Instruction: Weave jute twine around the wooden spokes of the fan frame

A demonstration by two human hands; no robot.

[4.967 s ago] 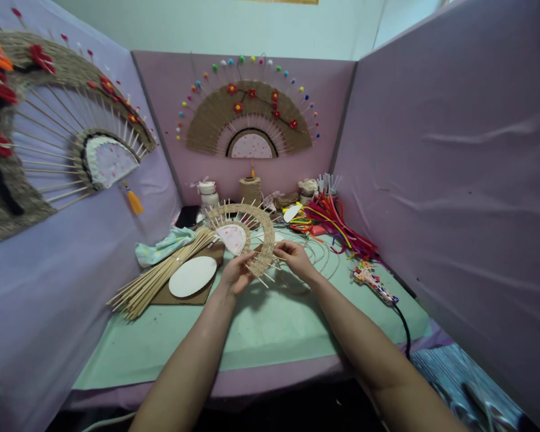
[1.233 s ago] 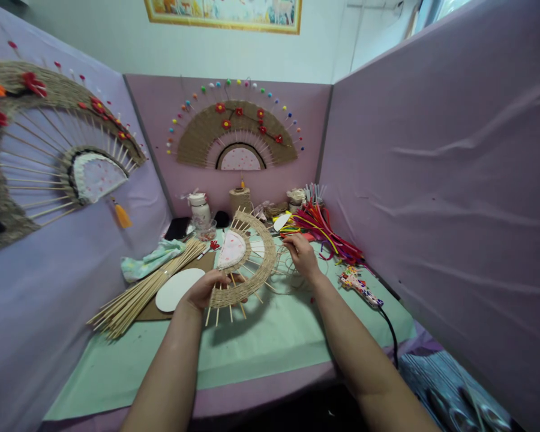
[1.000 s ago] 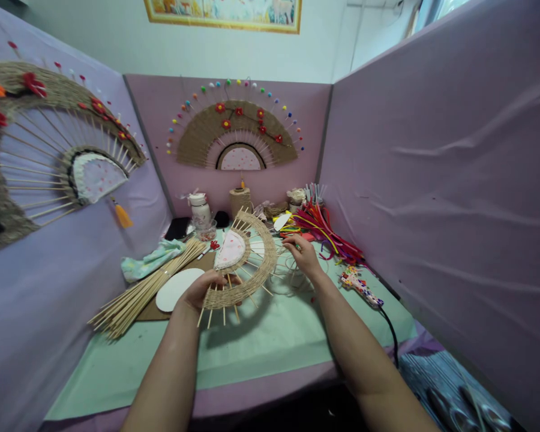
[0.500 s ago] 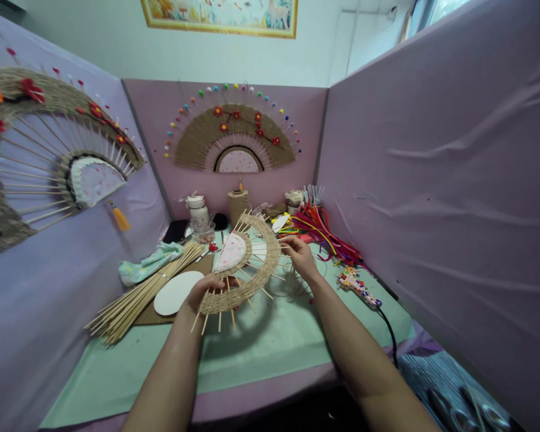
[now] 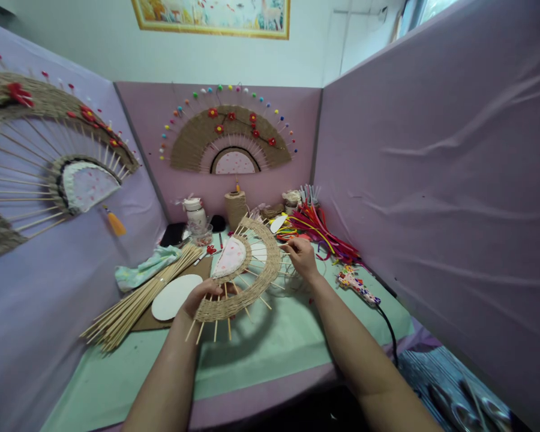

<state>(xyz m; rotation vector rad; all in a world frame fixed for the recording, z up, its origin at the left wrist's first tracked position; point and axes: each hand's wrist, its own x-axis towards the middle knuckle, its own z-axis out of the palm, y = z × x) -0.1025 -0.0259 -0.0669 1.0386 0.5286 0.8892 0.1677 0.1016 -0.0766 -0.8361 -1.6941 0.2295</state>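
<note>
A half-round woven fan [image 5: 270,273] with thin wooden sticks is held tilted over the table. Its inner part is a white half-disc [image 5: 231,257] with small pink spots, edged by a narrow woven band. My left hand [image 5: 202,295] grips the fan at its lower left, fingers partly hidden behind the sticks. At the fan's right edge, my right hand [image 5: 300,252] is closed in a pinch by the stick ends. Thin loose twine [image 5: 292,281] loops below that hand and seems to run up to its fingers.
A bundle of sticks [image 5: 146,294], a white oval [image 5: 175,297] and a cloth [image 5: 146,269] lie left. Behind stand a bottle [image 5: 195,213] and a twine spool [image 5: 236,209]. On the right are coloured strips [image 5: 326,234] and a corded glue gun [image 5: 357,287]. Finished fans [image 5: 231,135] hang on the partitions.
The view has shifted slightly. My left hand and the fan's lower end sit a little lower; my right hand keeps its pinch near the fan's right edge.
</note>
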